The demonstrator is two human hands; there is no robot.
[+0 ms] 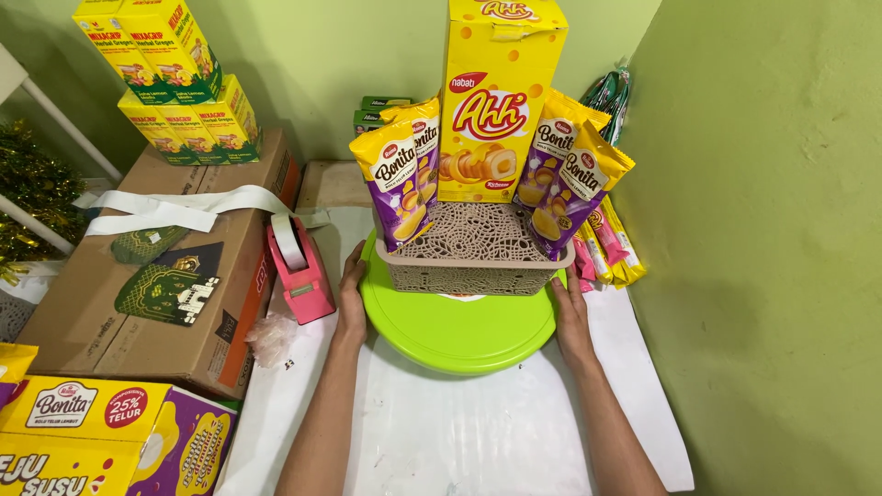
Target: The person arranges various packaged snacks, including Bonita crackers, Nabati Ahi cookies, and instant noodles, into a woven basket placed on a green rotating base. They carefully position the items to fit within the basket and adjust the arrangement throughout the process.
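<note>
A round green tray [457, 331] sits on the white sheet [459, 432], bearing a beige lattice basket [473, 253] with a tall yellow box [496, 101] and purple-yellow snack packets [397, 184]. Both forearms reach forward: the left hand [350, 298] and right hand [570, 312] lie flat with fingers straight against the tray's opposite edges, seemingly pressing rather than gripping.

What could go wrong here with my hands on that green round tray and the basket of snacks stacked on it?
The tall yellow box stands upright in the lace-pattern basket, so turning or lifting the green round tray might tip it. The purple and yellow snack packs only lean on the box and could slide out. The left hand and right hand touch just the tray's edges, so a tilt may shift the basket.
</note>
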